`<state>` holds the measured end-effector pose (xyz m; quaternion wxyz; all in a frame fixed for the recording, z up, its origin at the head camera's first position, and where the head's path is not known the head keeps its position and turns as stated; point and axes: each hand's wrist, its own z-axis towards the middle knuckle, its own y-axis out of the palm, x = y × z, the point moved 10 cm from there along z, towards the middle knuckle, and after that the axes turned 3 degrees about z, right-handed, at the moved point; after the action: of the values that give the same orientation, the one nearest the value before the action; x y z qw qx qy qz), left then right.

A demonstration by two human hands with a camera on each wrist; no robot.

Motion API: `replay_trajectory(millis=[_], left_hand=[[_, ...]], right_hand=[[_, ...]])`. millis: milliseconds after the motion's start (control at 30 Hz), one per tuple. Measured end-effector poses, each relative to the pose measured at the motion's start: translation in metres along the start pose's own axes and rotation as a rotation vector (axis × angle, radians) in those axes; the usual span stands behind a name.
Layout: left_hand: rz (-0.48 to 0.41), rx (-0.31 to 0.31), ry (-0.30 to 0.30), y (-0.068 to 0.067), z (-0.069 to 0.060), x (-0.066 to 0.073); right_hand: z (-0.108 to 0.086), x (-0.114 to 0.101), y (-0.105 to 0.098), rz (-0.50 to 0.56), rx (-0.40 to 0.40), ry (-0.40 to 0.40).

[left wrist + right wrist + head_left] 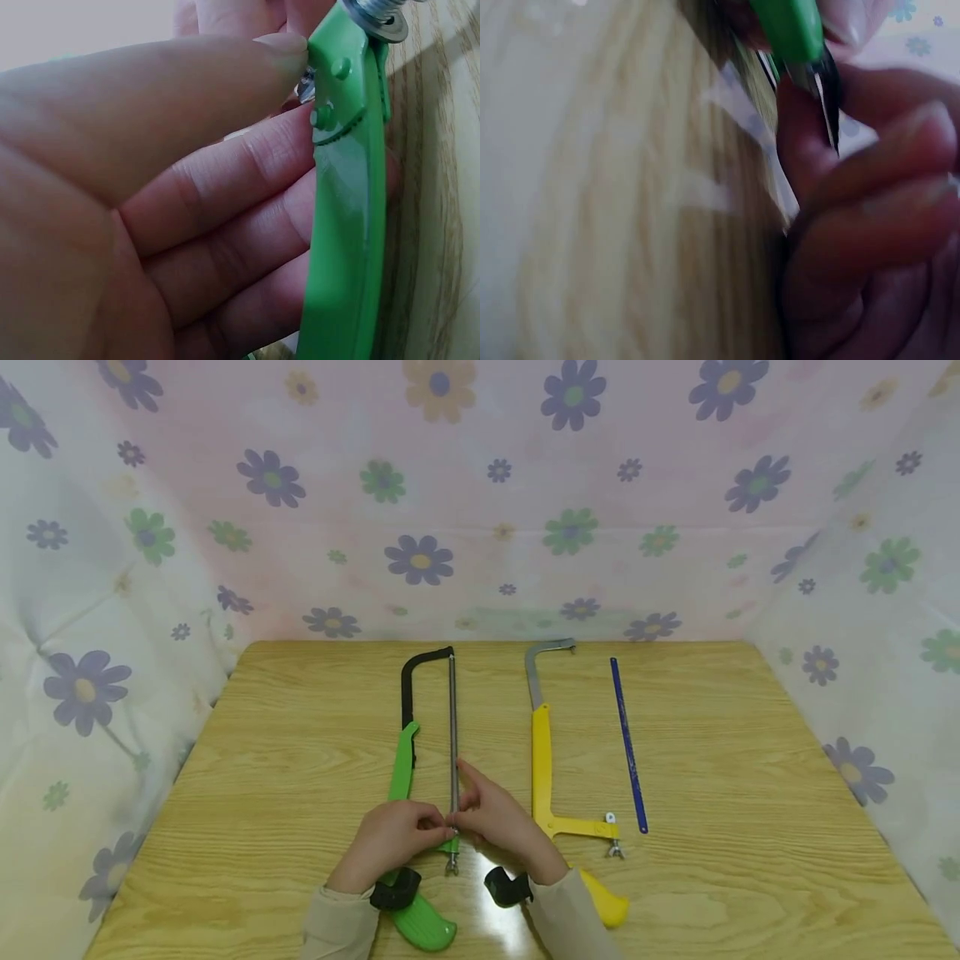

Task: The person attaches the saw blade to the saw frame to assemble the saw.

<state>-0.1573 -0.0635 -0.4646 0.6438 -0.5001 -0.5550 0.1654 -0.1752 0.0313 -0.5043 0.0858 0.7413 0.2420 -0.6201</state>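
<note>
A green-handled hacksaw (402, 766) with a black front frame lies on the table, its grey blade (453, 718) running along the open side. My left hand (390, 839) holds the green frame's lower end just above the wing nut (452, 865). In the left wrist view, the thumb presses that green end (345, 150) and the other fingers curl behind it. From the right, my right hand (498, 818) pinches the blade near its lower end, with the index finger lying up along it. The fingers partly hide where the blade meets the frame.
Right of the hands lies a yellow hacksaw frame (542, 760) with a grey front arm, its handle partly behind my right forearm. A loose blue blade (628, 743) lies farther right. Flowered cloth (480, 510) stands around the table's back and sides.
</note>
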Motion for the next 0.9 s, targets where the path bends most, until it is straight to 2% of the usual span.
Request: replay_trajectory(millis=[167, 467, 667, 900], left_hand=[[-0.006, -0.007, 0.001, 0.0016, -0.0004, -0.0012], [-0.005, -0.007, 0.013, 0.0034, -0.0003, -0.0019], [-0.010, -0.012, 0.013, 0.0037, 0.0008, -0.0025], [-0.012, -0.012, 0.017, 0.0030, 0.0005, -0.0039]], right_hand=[[-0.0033, 0.0001, 0.0033, -0.009, -0.061, -0.013], [-0.0077, 0.0033, 0.0068, 0.093, -0.134, -0.012], [-0.0064, -0.0003, 0.0044, 0.052, -0.120, -0.038], [-0.0046, -0.0028, 0.0041, 0.033, -0.107, -0.030]])
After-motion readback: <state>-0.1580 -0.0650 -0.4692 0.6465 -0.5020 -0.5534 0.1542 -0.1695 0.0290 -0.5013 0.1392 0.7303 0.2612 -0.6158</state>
